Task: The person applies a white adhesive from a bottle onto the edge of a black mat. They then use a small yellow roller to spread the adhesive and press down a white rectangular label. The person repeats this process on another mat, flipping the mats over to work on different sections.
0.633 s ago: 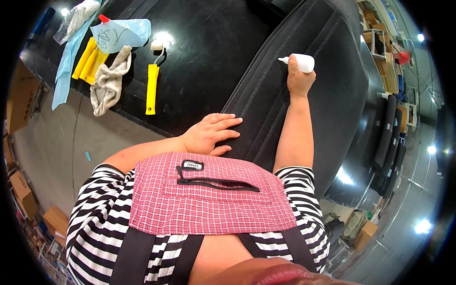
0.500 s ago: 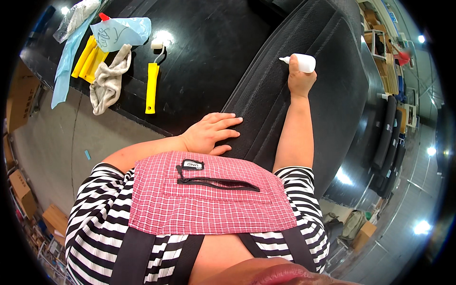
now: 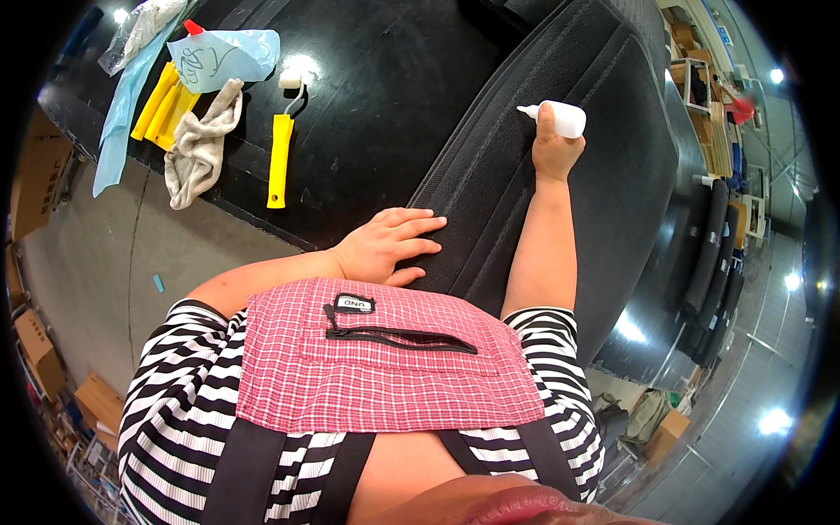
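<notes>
A long black textured panel (image 3: 604, 157) with ridges running lengthwise lies on the black table (image 3: 385, 114). My right hand (image 3: 556, 156) is wrapped round a white squeeze bottle (image 3: 569, 120), held on its side above the panel. Its narrow nozzle points left, close to a ridge; whether the tip touches the surface I cannot tell. At the near left edge of the panel rests my left hand (image 3: 385, 248), fingers spread and flat, its fingertips on the black material. Nothing is in that hand.
On the table to the left lie a small paint roller (image 3: 280, 162) with a yellow handle, a crumpled grey cloth glove (image 3: 203, 149), yellow pieces (image 3: 166, 109) and a light blue sheet (image 3: 227, 61) with handwriting. Long black parts (image 3: 710, 262) lie at the right. Cardboard boxes (image 3: 39, 354) stand at lower left.
My right hand and the bottle have shifted very slightly right and nearer to me. The left hand keeps its place on the panel edge.
</notes>
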Tool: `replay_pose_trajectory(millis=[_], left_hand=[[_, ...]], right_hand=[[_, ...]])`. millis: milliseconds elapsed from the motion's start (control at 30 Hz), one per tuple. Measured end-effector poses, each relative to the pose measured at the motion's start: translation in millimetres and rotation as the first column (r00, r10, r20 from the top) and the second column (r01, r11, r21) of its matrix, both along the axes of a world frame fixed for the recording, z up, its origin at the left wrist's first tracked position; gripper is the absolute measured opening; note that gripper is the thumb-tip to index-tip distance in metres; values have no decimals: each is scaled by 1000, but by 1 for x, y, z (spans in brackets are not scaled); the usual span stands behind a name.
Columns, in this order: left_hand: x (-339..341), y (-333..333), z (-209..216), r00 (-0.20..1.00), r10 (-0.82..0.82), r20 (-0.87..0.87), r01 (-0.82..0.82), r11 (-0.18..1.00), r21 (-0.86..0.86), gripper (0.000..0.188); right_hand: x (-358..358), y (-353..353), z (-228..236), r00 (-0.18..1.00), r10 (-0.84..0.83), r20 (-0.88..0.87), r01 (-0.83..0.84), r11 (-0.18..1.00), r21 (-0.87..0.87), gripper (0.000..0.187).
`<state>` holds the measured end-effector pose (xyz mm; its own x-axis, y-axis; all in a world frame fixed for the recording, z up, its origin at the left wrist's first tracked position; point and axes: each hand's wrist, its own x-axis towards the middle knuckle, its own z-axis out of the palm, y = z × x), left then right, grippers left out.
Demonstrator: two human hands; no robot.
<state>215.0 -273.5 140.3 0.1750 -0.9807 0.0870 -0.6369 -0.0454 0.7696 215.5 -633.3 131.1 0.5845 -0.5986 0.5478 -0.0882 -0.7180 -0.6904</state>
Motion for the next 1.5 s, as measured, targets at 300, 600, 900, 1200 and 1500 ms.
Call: replay_pose_trajectory(millis=[300, 600, 900, 1200, 1500], left_hand=[[1, 0, -2, 1000, -4, 3, 4, 1000, -16, 41], [1, 0, 0, 1000, -2, 11, 2, 1000, -26, 41], [1, -1, 1, 1000, 5, 28, -4, 999, -41, 42], [1, -2, 1, 1000, 1, 26, 0, 999, -53, 43], [1, -2, 2, 999, 0, 35, 2, 999, -54, 43]], right_hand=[[-3, 6, -3, 1000, 9, -24, -10, 999, -38, 28], [-12, 19, 1, 998, 29, -56, -26, 999, 43, 26], [-19, 24, 3, 996, 43, -72, -38, 996, 75, 27], [-19, 13, 4, 996, -94, 9, 94, 994, 49, 30], [-15, 7, 0, 989, -149, -21, 147, 987, -69, 31]])
